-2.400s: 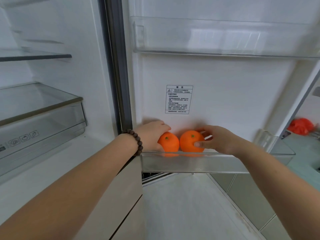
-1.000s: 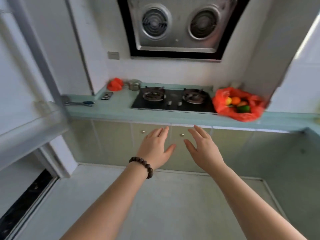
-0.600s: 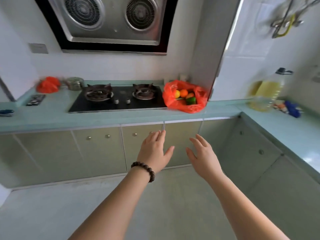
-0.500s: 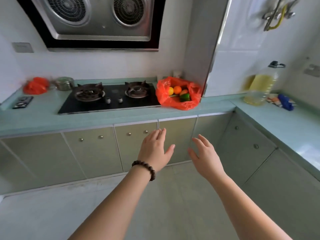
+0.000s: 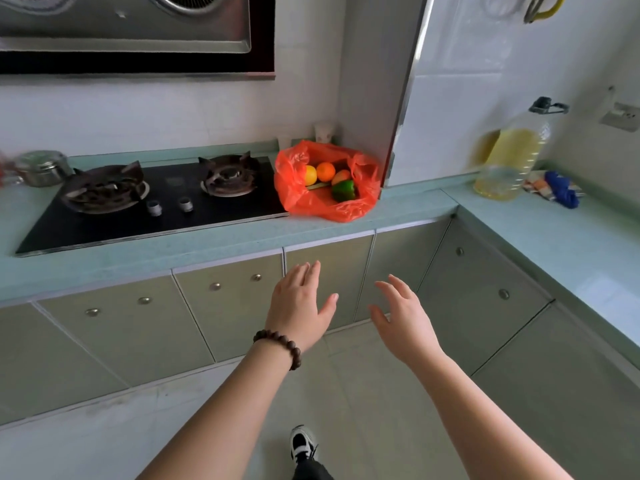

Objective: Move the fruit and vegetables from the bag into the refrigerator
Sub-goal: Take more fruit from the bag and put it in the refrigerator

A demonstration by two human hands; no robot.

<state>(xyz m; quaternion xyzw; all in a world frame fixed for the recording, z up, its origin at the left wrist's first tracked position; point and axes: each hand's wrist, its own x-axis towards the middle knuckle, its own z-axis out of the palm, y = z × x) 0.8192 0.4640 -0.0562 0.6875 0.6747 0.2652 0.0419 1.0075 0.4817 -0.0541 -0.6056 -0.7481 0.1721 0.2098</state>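
From the head camera, both arms reach forward over the floor toward the counter (image 5: pixel 242 249). The left hand (image 5: pixel 299 304), with a bead bracelet (image 5: pixel 282 346) on its wrist, is spread flat with straight fingers and grasps nothing. The right hand (image 5: pixel 403 318) hangs beside it, apart from it, fingers loosely extended and likewise empty. Both hands are below the counter edge, in front of the cabinet doors (image 5: pixel 225 306), and well short of the bag (image 5: pixel 325 181). The orange plastic bag sits open on the counter, just to the right of the black gas stove (image 5: pixel 152 202) and against the foot of a grey wall column (image 5: pixel 377 91). Inside the bag lie a yellow fruit (image 5: pixel 310 174), an orange (image 5: pixel 326 171), another orange-red piece (image 5: pixel 342 176) and a green pepper (image 5: pixel 343 191), packed touching one another. At the stove's far left stands a small metal pot (image 5: pixel 43 168). On the right-hand stretch of counter stands a large bottle of yellow oil (image 5: pixel 512 154), with a blue object (image 5: pixel 562 188) just beside it. The lower edge of a range hood (image 5: pixel 138 36) fills the top left. At the bottom, a black-and-white shoe (image 5: pixel 303 445) rests on the pale floor.
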